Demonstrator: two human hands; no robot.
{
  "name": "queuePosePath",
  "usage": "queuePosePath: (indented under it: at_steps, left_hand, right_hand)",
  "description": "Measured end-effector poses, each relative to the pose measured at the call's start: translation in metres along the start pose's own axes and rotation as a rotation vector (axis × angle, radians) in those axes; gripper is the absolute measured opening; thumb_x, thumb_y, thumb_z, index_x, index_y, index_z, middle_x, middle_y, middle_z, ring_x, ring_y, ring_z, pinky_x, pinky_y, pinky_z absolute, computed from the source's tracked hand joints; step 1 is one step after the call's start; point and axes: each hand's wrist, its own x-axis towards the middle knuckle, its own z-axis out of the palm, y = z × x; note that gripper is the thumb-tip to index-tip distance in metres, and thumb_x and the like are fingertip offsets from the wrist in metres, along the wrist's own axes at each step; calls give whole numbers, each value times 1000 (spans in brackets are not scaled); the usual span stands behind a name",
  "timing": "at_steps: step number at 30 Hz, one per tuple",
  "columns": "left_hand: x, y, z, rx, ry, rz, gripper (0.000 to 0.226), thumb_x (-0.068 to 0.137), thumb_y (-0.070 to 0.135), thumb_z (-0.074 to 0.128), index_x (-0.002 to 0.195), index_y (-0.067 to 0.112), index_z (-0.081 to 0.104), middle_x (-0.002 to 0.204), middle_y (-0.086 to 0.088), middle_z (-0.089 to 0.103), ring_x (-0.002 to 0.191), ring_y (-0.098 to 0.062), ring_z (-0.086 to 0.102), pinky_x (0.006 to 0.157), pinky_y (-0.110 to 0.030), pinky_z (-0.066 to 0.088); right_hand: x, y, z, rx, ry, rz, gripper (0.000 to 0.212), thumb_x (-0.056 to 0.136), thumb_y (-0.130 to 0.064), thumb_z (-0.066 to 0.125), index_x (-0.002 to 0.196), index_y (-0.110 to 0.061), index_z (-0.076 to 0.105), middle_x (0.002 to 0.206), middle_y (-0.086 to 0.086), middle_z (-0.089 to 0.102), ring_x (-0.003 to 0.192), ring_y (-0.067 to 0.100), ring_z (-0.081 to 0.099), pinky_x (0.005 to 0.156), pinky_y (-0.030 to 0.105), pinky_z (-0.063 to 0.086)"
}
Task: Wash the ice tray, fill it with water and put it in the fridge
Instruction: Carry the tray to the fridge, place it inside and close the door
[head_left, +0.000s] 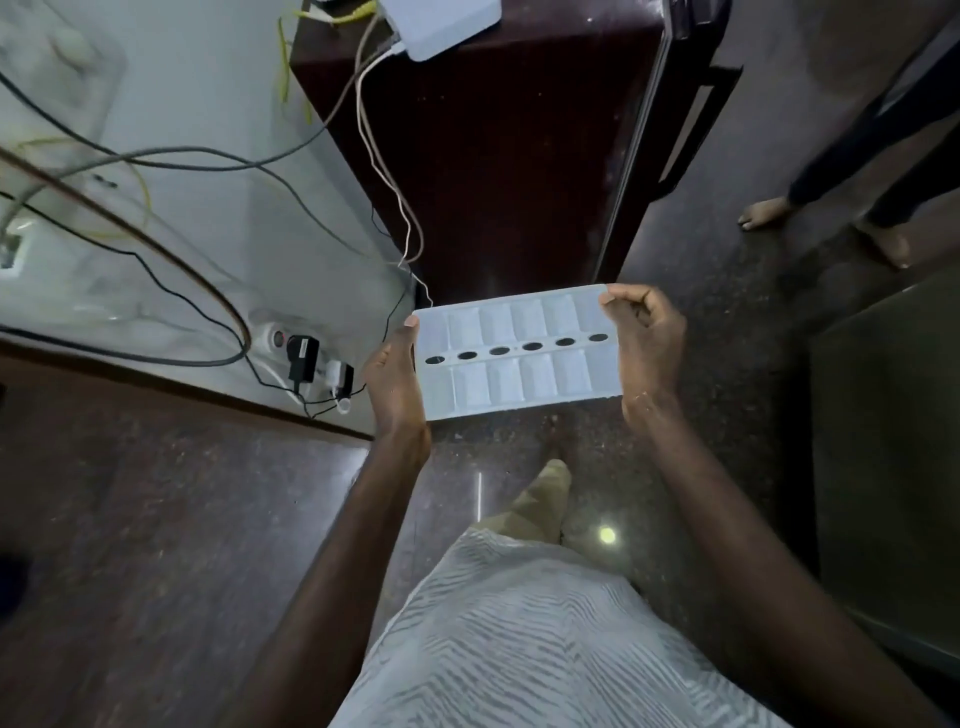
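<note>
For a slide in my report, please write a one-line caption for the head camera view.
The left hand and right hand hold a white ice tray by its ends before a dark fridge.

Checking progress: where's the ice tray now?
Mid-frame in the head view: the ice tray is held between the left hand and right hand, in front of the fridge.

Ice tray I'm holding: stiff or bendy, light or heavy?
Probably light: the ice tray looks like thin white plastic. Gripped only at its ends by the left hand and right hand, it shows no sag, so likely fairly stiff.
</note>
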Motion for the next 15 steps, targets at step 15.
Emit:
queuePosePath:
  at_steps: [15]
  left_hand:
    - [35, 7, 124, -41, 54, -43, 37, 97, 42, 67, 107, 8, 77, 107, -17, 78, 100, -43, 75, 85, -65, 60]
  right_hand:
    - [134, -26, -34, -97, -53, -5, 6, 95, -18, 70, 101, -15, 71, 87, -12, 72, 71, -10, 64, 65, 11, 50]
